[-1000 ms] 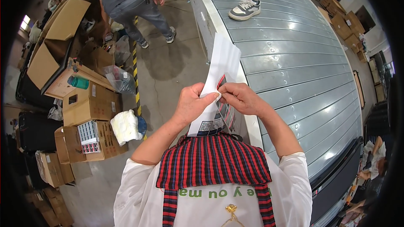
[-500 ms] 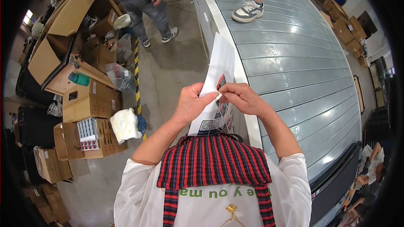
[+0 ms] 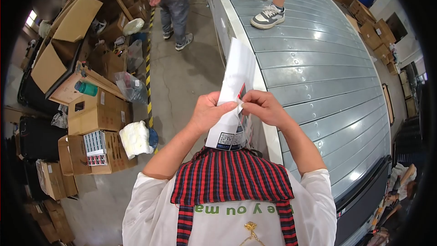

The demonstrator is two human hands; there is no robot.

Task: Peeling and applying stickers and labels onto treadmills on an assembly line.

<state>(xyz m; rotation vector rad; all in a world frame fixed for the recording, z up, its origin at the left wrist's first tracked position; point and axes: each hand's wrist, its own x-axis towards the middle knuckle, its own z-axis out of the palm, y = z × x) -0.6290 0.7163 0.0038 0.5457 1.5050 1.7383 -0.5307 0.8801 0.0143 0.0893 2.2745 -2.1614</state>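
A tall white printed sheet (image 3: 237,66), perhaps a thin stack or leaflet, stands tilted in front of my chest. Its lower part carries dark and red printing with square codes. My left hand (image 3: 208,113) grips the sheet's left side, thumb lying across its face. Close by on the right, my right hand (image 3: 265,106) pinches a small white edge or corner of paper between thumb and fingertips. The two thumbs nearly meet. Below the sheet hangs my red and black striped apron (image 3: 232,175), against its lower edge.
Right of me runs a slatted metal conveyor (image 3: 318,91) with a white rail (image 3: 255,70); a person in sneakers (image 3: 268,17) stands on it. Leftward are open cardboard boxes (image 3: 98,109), a white bundle (image 3: 135,140) and yellow-black floor tape (image 3: 149,95). Another person (image 3: 175,9) stands in the aisle.
My hands stay at the sheet, its printed lower part turned slightly more into view. The person in the aisle has moved right and away.
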